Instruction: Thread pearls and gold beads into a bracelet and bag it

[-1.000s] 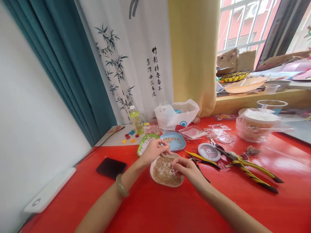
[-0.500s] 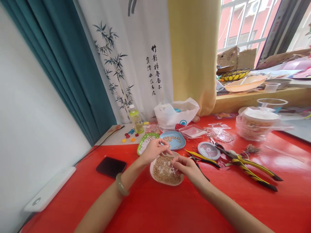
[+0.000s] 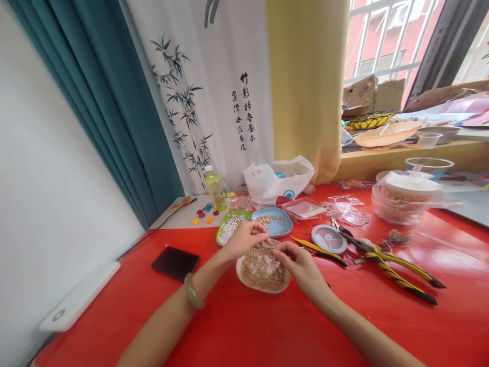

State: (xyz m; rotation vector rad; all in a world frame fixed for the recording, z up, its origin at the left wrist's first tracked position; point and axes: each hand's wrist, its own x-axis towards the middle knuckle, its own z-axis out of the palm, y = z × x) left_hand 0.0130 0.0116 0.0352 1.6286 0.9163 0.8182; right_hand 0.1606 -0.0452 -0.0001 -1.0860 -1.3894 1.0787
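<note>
Over a white dish (image 3: pixel 244 279) of small gold beads (image 3: pixel 262 272), my two hands work close together with fingertips almost meeting. My left hand (image 3: pixel 247 240) is closed in a pinch above the dish's back edge; what it holds is too small to make out. My right hand (image 3: pixel 296 257) pinches too, at the dish's right side, and a faint clear or whitish bit shows below its fingertips. Behind my left hand lie a green dish (image 3: pixel 219 236) of white beads (image 3: pixel 230 227) and a blue dish (image 3: pixel 282 233) with some gold beads.
Right of the dishes are a spool (image 3: pixel 328 239), yellow-and-black pliers (image 3: pixel 397 267), and yellow-handled tweezers (image 3: pixel 319 250). A black phone (image 3: pixel 175 263) lies left. At the back stand a bottle (image 3: pixel 215 188), a white plastic bag (image 3: pixel 275 181) and a wrapped tub (image 3: pixel 408 196).
My right hand has risen slightly, its fingertips coming nearer to those of my left hand. My left hand has barely moved. The whole view has shifted slightly.
</note>
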